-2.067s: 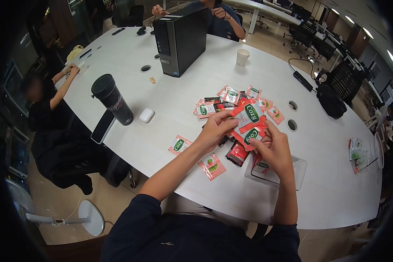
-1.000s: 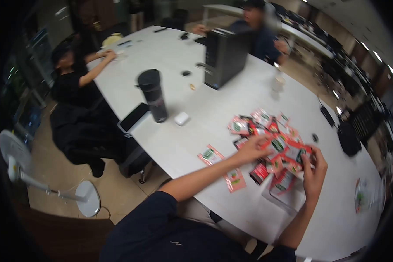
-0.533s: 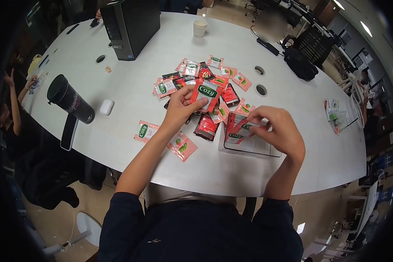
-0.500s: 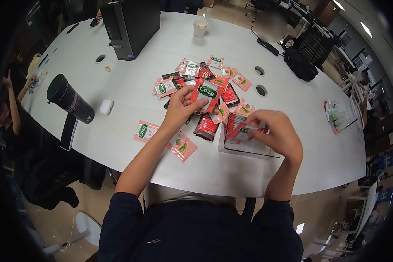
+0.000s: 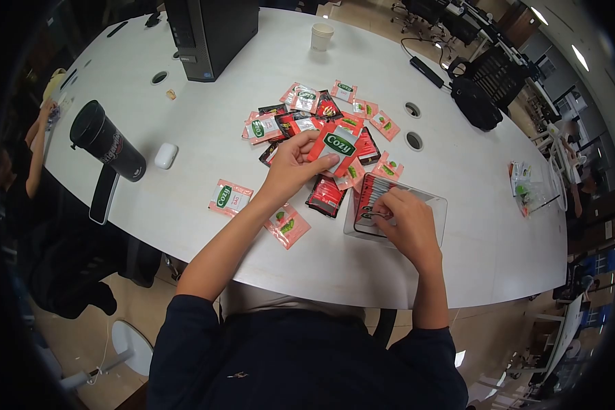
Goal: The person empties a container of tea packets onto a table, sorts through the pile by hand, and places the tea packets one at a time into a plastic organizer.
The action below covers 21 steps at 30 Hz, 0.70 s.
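My left hand (image 5: 301,164) pinches a red and white Cozy sachet (image 5: 336,145) between thumb and fingers, above a loose pile of sachets. Inside a clear plastic box (image 5: 417,236), a row of sachets (image 5: 372,191) stands on edge along the left side. My right hand (image 5: 406,222) reaches into this box with its fingers closed on a sachet (image 5: 367,213), mostly hidden, at the near end of the row. Beneath my left hand lie pink sachets (image 5: 301,97) and black-and-red sachets (image 5: 326,197). Two pink sachets (image 5: 231,198) rest beside my left forearm.
A black tumbler (image 5: 109,142), a phone (image 5: 104,195) and a white earbud case (image 5: 165,156) stand to the left. A computer tower (image 5: 215,41) and a paper cup (image 5: 321,37) are farther back. At the right are a black bag (image 5: 475,102) and a plastic packet (image 5: 523,181).
My right hand has lowered its sachet into the box, against the row. My left hand still holds its sachet, now slightly tilted. The view has shifted a little.
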Each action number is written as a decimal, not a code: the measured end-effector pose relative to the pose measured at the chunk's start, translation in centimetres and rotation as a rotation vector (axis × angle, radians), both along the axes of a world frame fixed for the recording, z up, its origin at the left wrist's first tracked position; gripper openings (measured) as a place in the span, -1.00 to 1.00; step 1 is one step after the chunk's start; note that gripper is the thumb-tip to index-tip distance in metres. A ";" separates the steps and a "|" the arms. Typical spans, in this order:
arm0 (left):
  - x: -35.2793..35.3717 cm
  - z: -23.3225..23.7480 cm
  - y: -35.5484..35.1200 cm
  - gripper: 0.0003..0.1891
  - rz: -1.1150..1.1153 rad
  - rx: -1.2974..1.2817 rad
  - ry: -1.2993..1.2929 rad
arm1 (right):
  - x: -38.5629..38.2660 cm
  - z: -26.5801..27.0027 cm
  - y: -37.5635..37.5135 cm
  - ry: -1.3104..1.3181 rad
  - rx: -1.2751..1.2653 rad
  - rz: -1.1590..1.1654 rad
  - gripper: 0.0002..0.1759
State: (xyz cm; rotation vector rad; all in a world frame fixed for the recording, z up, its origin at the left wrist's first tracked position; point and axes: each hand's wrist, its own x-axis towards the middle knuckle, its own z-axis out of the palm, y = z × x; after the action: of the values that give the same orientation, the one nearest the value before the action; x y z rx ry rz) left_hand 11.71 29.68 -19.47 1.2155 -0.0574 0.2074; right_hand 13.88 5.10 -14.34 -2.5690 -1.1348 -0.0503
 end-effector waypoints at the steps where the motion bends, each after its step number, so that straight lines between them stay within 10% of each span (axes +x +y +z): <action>1: 0.0 0.0 0.0 -0.65 -0.004 -0.003 0.000 | 0.0 -0.3 0.0 -0.011 0.009 -0.007 -0.81; 14: -0.7 0.0 -1.3 -0.63 -0.058 0.081 -0.083 | -0.1 0.9 -1.2 -0.075 0.186 -0.058 -0.70; 21: -1.7 -0.3 -2.2 -0.62 -0.084 0.592 -0.251 | -0.5 3.0 2.2 0.019 0.556 0.043 -0.70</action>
State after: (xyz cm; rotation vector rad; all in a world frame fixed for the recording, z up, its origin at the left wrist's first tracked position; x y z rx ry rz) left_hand 10.01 27.44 -19.79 1.7656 -0.4105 0.2798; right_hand 13.40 7.28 -11.37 -2.0474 -0.9966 -0.2877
